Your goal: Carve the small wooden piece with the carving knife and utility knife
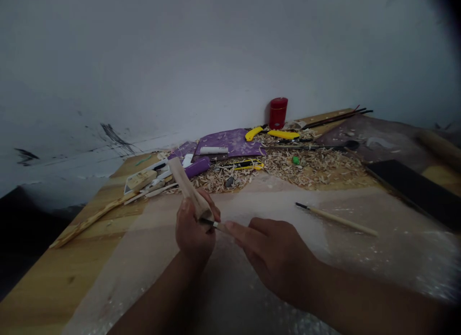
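My left hand (194, 231) is closed round the lower end of a pale wooden stick (185, 183), which points up and away to the left. My right hand (275, 255) is closed on a small carving tool (215, 224); its thin metal tip touches the stick's lower end right beside my left fingers. Both hands hover over a sheet of clear bubble wrap (360, 258) that covers the near part of a wooden table (43, 287).
A thin brush (336, 219) lies on the wrap to the right. Behind are wood shavings (313, 164), yellow utility knives (248, 165), a purple sheet (234, 142), a red canister (278, 112), long sticks (90, 220) at left, a black slab (418, 191) at right.
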The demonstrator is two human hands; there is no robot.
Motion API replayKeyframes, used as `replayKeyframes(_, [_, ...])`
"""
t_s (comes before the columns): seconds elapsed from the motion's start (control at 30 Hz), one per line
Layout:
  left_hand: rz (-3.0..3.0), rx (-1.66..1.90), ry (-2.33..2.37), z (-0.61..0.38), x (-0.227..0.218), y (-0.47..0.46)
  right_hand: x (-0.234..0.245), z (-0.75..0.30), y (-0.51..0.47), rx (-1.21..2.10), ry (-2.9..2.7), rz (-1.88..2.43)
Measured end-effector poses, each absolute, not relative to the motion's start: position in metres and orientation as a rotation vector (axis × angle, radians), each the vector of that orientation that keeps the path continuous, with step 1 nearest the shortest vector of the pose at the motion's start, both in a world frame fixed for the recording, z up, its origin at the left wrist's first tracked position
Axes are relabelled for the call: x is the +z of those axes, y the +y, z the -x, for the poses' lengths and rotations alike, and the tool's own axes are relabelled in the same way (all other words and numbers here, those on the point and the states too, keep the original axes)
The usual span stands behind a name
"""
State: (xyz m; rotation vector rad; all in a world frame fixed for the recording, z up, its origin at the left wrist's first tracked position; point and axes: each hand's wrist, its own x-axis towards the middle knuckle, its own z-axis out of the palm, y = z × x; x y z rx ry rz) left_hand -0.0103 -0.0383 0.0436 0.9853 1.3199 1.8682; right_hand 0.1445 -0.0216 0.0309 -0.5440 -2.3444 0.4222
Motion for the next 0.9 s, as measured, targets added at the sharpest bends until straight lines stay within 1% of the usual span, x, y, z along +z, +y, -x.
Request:
replayKeyframes(0.17, [-0.911,1.754,1.210,0.013,0.042,-0.034,0.039,-0.148,-0.011,0.656,-2.266,0.548])
replayKeyframes(0.43, [-0.939,1.491,0.987,0.016,0.037,-0.030,0.055,-0.162,0.006,0.681,-2.409,0.469])
replayKeyframes(0.5, [-0.934,1.517,1.002,0.014,0.034,-0.030,0.055,-0.162,0.006,0.676,-2.431,0.489])
replayKeyframes(0.7, [-0.921,1.743,1.027,0.004,0.033,-0.032,0.049,-0.160,0.003,0.620,-2.420,0.474])
replayKeyframes(0.9, [-0.955,1.855,1.071,0.006,0.033,-0.031,0.041,-0.153,-0.006,0.598,-2.385,0.508])
